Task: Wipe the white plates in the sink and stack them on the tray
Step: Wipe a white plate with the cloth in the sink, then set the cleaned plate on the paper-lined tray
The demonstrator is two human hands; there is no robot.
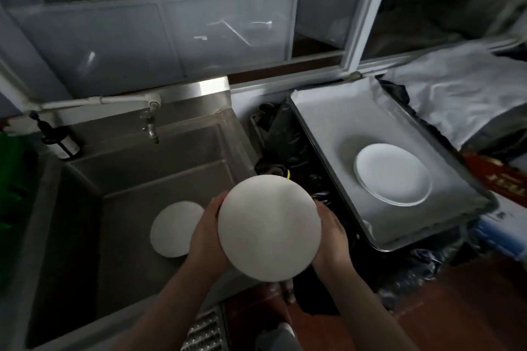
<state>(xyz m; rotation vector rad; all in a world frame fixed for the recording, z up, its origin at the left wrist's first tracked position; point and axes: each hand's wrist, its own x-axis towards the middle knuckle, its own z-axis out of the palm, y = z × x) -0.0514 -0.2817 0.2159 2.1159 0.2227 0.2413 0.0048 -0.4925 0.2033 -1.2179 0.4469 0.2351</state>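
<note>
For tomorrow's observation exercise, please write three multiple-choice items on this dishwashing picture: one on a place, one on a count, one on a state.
1. Where does the plate stack lie?
A. on the tray
B. in the sink
C. on the floor

2. How many plates lie in the sink?
A. none
B. one
C. four

3. How is the held plate carried?
A. by the left hand alone
B. balanced on a forearm
C. between both hands

Answers:
1 A: the stack rests on the lined tray to the right.
2 B: a single sink plate shows on the basin floor.
3 C: the left hand and the right hand grip opposite edges.
</note>
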